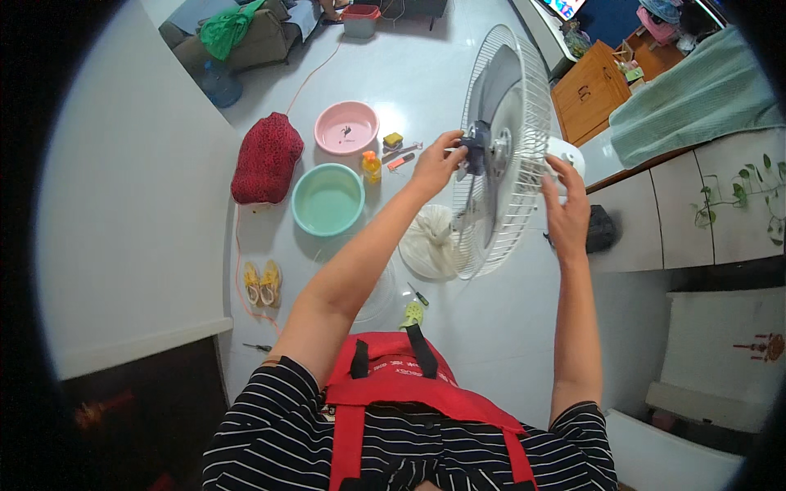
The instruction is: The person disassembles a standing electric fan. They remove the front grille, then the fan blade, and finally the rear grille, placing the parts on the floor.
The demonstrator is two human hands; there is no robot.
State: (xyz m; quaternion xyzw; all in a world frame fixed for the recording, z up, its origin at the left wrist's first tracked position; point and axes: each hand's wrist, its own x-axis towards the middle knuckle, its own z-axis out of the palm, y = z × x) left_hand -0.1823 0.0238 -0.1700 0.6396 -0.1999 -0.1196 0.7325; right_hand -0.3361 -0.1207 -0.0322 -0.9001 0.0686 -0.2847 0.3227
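A white standing fan with its front open is in front of me, seen from the side. My left hand [438,169] reaches to the fan's middle, its thumb and fingers closed on the dark hub [473,147] of the blades. Grey translucent blades [497,86] sit within the white wire rear guard [524,192]. On the other side my right hand [567,211] has its bent fingers and thumb at the guard's edge, beside the white motor housing [571,164]. Below the fan, a pale plastic bag [430,241] stands on the floor.
To the left are a green basin [327,199], a pink basin [346,127], a yellow-orange bottle [371,167] and a red patterned bundle [268,159]. Close to my feet lies a screwdriver [418,295]. An orange cord [239,245] crosses the floor by yellow shoes [262,285]. White cabinets [679,213] border the right.
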